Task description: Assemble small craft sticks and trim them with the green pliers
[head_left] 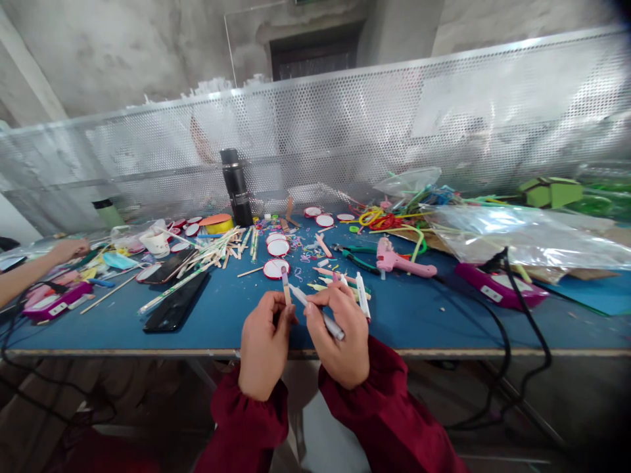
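Note:
My left hand (266, 345) pinches a wooden craft stick (286, 286) upright over the table's front; the stick's upper part is purple. A white marker (331, 324) is in my right hand (342, 335), its tip close beside the stick; whether they touch I cannot tell. Just beyond my left hand lies a round white disc with a red rim (276, 268), with another such disc (278, 247) behind it. More white markers (363, 297) and coloured pens lie right beside my right hand.
A pink glue gun (401, 258) and green-handled pliers (357, 257) lie to the right, near a purple power strip (500, 286) with black cables. On the left are a black phone (177, 303), piled craft sticks (217, 246), a black bottle (236, 188) and another person's arm (44, 266).

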The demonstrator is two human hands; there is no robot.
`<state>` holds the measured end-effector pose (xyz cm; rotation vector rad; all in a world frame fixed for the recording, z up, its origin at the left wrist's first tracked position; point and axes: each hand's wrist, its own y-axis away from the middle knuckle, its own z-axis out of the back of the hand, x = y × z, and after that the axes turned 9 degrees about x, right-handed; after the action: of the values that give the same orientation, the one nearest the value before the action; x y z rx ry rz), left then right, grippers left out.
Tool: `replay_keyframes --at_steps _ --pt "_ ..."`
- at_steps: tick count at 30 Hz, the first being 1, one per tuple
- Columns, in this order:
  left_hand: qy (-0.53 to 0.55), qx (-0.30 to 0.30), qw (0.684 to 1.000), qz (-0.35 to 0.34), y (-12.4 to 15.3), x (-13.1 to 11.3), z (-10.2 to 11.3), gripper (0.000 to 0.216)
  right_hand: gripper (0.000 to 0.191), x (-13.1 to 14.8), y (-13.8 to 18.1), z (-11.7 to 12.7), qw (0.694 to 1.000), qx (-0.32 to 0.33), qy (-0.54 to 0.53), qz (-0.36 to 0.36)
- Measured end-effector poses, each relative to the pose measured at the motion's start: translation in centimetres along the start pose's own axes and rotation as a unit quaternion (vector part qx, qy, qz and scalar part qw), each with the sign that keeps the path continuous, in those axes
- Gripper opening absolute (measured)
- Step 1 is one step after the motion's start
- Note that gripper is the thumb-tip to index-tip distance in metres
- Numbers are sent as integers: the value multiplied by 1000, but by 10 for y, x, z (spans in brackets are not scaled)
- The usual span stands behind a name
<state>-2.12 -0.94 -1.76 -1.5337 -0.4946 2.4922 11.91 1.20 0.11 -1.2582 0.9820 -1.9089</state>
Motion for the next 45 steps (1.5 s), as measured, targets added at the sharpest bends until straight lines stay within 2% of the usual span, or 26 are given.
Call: replay_keyframes --at_steps 13,45 --pt "-5 -2 1000 -2 -1 2 0 19 11 -2 1 -1 1000 -8 -8 1" --pt "-27 -3 999 -20 0 -2 1 12 14 -2 0 -2 999 28 -21 25"
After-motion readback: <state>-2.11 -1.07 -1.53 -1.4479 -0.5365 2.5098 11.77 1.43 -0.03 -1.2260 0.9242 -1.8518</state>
